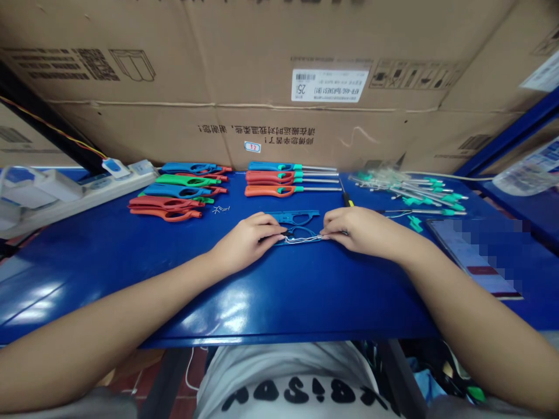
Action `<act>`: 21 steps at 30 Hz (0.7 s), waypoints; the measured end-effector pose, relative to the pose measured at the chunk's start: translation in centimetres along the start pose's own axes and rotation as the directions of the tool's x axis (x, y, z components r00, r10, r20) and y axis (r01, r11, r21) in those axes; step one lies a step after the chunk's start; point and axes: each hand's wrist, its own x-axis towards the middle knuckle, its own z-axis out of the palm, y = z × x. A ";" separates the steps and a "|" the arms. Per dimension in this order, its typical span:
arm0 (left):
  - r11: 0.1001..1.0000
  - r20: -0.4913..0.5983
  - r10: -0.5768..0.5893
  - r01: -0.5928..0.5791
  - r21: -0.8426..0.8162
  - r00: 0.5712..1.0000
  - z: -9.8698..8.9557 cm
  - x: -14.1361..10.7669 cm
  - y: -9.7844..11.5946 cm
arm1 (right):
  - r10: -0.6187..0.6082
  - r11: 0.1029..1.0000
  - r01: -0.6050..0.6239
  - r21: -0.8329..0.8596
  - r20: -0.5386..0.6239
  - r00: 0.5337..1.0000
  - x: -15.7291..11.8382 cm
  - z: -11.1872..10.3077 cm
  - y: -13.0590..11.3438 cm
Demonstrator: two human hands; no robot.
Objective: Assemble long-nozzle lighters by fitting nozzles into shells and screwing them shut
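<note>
In the head view, a blue gas-lighter handle half (301, 240) lies in front of me, with a thin white wire (301, 239) running along it. My left hand (251, 241) is closed in a pinch at its left end, beside a small black part. At the right end, my right hand (360, 233) pinches the white wire where it meets the shell; the fingertips partly hide it. Just behind them lies a second blue handle half (301, 218). A screwdriver (348, 199) with a black and yellow handle sits behind my right hand.
Red, blue and green handle shells (168, 202) lie at the left, near small screws (220, 209). Lighters with metal tubes (279, 191) lie at the back. Tube assemblies with green tips (419, 189) and a phone-like slab (476, 256) are right. A power strip (109, 189) stands left; a cardboard box (174, 134) walls the back.
</note>
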 end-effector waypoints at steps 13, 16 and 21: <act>0.999 0.013 -0.026 0.026 -0.040 1.000 0.0 0.0 0.1 | 0.074 0.996 -0.070 0.051 -0.093 0.993 0.4 0.7 -2.2; 0.998 0.020 -0.031 0.032 -0.050 0.999 -0.1 -0.1 0.2 | 0.074 0.993 -0.061 0.104 -0.123 0.990 0.7 1.3 -2.2; 0.998 0.024 -0.018 0.020 -0.056 1.000 -0.2 -0.1 0.3 | 0.005 0.974 0.019 0.224 -0.109 0.994 1.0 1.9 -2.3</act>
